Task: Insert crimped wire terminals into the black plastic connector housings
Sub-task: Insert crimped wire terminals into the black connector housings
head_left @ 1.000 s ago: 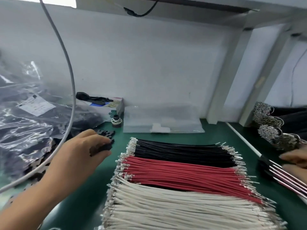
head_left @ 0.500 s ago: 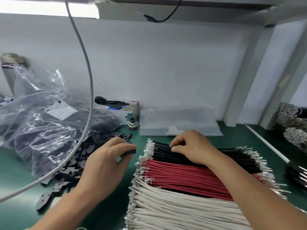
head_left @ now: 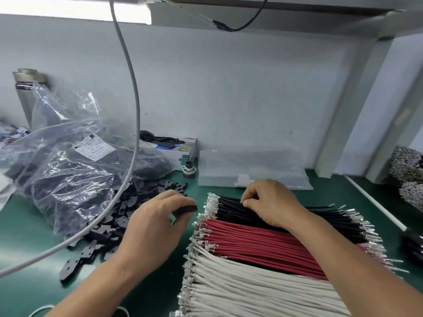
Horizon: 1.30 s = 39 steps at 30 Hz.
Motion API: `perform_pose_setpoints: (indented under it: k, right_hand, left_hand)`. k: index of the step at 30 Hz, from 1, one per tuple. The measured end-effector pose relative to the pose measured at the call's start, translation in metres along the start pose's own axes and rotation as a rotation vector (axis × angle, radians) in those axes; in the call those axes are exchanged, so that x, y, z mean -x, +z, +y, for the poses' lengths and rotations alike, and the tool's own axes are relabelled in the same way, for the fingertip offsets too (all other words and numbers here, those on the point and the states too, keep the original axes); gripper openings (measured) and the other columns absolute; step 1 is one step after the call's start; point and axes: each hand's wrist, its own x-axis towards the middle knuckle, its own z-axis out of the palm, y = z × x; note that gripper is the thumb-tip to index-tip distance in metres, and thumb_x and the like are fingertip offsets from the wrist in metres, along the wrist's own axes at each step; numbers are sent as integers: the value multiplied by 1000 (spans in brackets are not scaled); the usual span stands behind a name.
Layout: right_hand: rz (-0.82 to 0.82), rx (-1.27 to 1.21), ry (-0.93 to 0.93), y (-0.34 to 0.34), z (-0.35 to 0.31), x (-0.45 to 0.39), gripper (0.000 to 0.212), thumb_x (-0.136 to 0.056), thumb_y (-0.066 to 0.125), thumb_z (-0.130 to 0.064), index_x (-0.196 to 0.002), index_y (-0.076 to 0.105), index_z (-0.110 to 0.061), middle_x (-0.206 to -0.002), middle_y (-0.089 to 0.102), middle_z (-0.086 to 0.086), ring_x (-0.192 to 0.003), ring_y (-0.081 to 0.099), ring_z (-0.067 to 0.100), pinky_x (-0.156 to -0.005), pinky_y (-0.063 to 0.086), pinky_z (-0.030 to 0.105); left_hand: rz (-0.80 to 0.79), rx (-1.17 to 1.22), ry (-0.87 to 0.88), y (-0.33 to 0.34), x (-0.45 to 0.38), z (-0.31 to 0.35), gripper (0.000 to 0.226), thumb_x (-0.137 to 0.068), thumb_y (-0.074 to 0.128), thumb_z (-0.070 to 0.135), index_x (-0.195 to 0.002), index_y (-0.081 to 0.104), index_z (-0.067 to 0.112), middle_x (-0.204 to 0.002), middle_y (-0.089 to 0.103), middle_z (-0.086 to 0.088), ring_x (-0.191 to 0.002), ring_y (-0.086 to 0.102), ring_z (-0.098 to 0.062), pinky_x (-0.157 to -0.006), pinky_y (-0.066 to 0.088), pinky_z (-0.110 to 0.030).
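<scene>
- Left hand (head_left: 153,227) is hovering over the green bench mat (head_left: 27,227), just left of the wire stacks; thumb and fingertips are pinching a black connector housing (head_left: 187,209), which is sticking out to the right past the fingertips, toward the terminal ends.
- Right hand (head_left: 272,202) is resting on the black wires (head_left: 231,208), at the far left part of that stack; fingers are curled down and pressing into the top strands, thumb tip lying against the bundle. Cannot tell whether one wire is actually pinched out or the fingers are only touching.
- Three stacks are lying side by side: black wires farthest, red wires (head_left: 251,239) in the middle, white wires (head_left: 240,287) nearest. Crimped terminals (head_left: 207,209) are lining the left ends, just right of the held housing but not touching it.
- Loose black housings (head_left: 103,227) are spilling across the mat to the left of the left hand, out of a clear plastic bag (head_left: 64,170).
- A grey cable (head_left: 131,124) is hanging across the view, in front of the bag.
- A small box (head_left: 183,152) is sitting at the far wall.
</scene>
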Motion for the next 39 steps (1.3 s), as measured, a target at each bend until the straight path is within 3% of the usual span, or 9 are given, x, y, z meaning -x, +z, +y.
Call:
perform_pose_setpoints:
  k: [6, 9, 13, 20, 25, 29, 33, 36, 39]
  right_hand:
    - [188, -15, -126, -5, 9, 6, 19, -103, 50, -25, -105, 66, -36, -100, 57, -22, -89, 55, 3, -70, 40, 22]
    - [122, 55, -152, -12, 10, 6, 24, -102, 52, -22, -110, 71, -34, -103, 60, -19, -94, 59, 8, -78, 45, 27]
    - [63, 39, -121, -14, 11, 7, 21, -95, 67, -18, -105, 74, -35, -96, 62, -20, -93, 61, 5, -78, 43, 23]
    - [210, -59, -58, -13, 17, 12, 26, -87, 77, -13, -100, 77, -35, -87, 60, -18, -85, 58, 1, -71, 40, 18]
    - [243, -29, -87, -24, 18, 23, 32, -89, 70, -6, -85, 72, -38, -88, 60, -17, -83, 55, -2, -65, 33, 12]
    - [327, 122, -147, -38, 13, 38, 27, -91, 64, -7, -95, 76, -30, -89, 56, -14, -86, 51, 7, -65, 31, 15]
    - [564, 160, -281, -43, 9, 72, 20, -82, 75, -4, -90, 78, -22, -82, 50, -14, -76, 44, 5, -63, 27, 12]
    - [621, 73, -339, -27, 3, 100, 8, -84, 74, -23, -89, 79, -24, -80, 50, -15, -71, 46, 4, -59, 33, 14]
    - [621, -152, -333, -10, 2, 112, 15, -86, 70, -30, -96, 81, -25, -80, 55, -14, -72, 56, 10, -59, 44, 24]
  left_hand:
    - [62, 22, -5, 0, 0, 0, 21, -86, 80, 10, -101, 79, 25, -91, 72, 23, -75, 65, 1, -67, 59, -27]
    - [61, 29, -4, 1, 0, -1, 21, -86, 80, 10, -100, 79, 25, -91, 72, 23, -76, 65, 2, -67, 59, -29]
    - [38, 30, -3, 1, 1, 1, 20, -87, 79, 12, -100, 80, 27, -92, 71, 25, -78, 65, 2, -69, 59, -30]
    - [45, 40, -1, 0, 0, 4, 18, -87, 79, 10, -99, 81, 24, -91, 73, 20, -79, 68, -5, -71, 60, -36]
    - [51, 59, 10, 0, 0, 4, 18, -87, 78, 11, -100, 81, 23, -92, 73, 18, -79, 69, -8, -71, 60, -38]
    - [75, 79, 19, 1, -1, 3, 19, -87, 80, 10, -98, 81, 24, -91, 73, 19, -78, 69, -7, -70, 60, -37]
    - [100, 118, 36, 1, -2, 2, 20, -86, 80, 9, -98, 81, 26, -89, 72, 21, -77, 69, -8, -69, 58, -28]
    - [97, 228, 19, 1, 1, 10, 35, -81, 85, 9, -98, 78, 39, -88, 74, 24, -79, 71, -4, -69, 52, -10]
    - [86, 346, -45, 2, 3, 19, 45, -74, 90, 12, -92, 76, 51, -83, 74, 28, -70, 70, 0, -64, 50, -4]
